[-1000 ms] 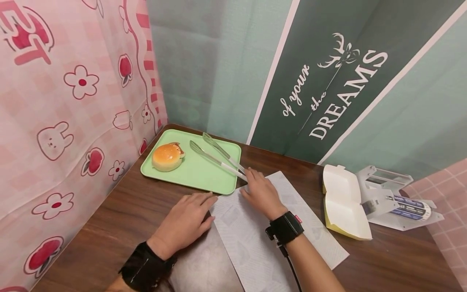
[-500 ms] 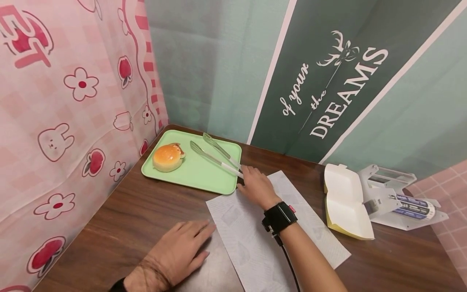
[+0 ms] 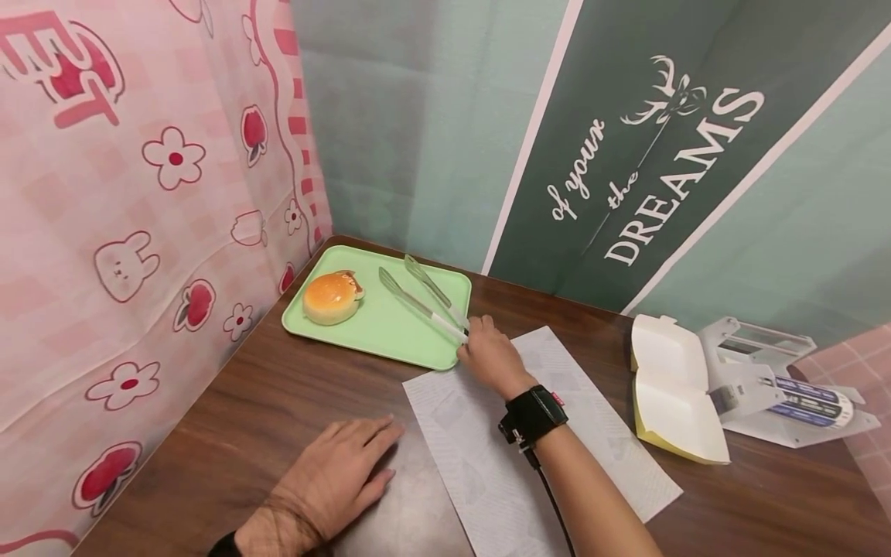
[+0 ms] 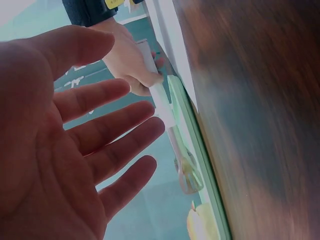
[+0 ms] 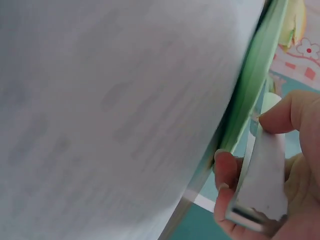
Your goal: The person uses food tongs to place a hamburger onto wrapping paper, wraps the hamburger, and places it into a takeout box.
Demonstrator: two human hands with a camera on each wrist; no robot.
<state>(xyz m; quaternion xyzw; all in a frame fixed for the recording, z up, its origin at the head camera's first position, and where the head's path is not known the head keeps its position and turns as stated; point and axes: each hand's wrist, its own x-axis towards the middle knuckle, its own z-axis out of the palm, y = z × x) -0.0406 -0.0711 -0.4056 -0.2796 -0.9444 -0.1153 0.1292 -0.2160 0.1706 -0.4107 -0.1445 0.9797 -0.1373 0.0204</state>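
A pair of tongs with white handles lies slantwise over the right end of a light green tray. My right hand grips the handles just past the tray's edge. In the right wrist view, the thumb and fingers close round a white tongs handle. A glossy round bun with a filling at one side sits at the tray's left end, apart from the tongs. My left hand is over the table near its front, palm down, fingers loosely extended and holding nothing.
A printed paper sheet lies under my right wrist, near the tray's corner. At right stand an unfolded white and yellow carton and a clear holder with a blue-labelled roll. Curtains border the table's back and left.
My left hand has drawn back toward me from the paper's corner. My right hand's fingers have curled round the tongs' handles. The view has shifted slightly; the tray and bun look unmoved.
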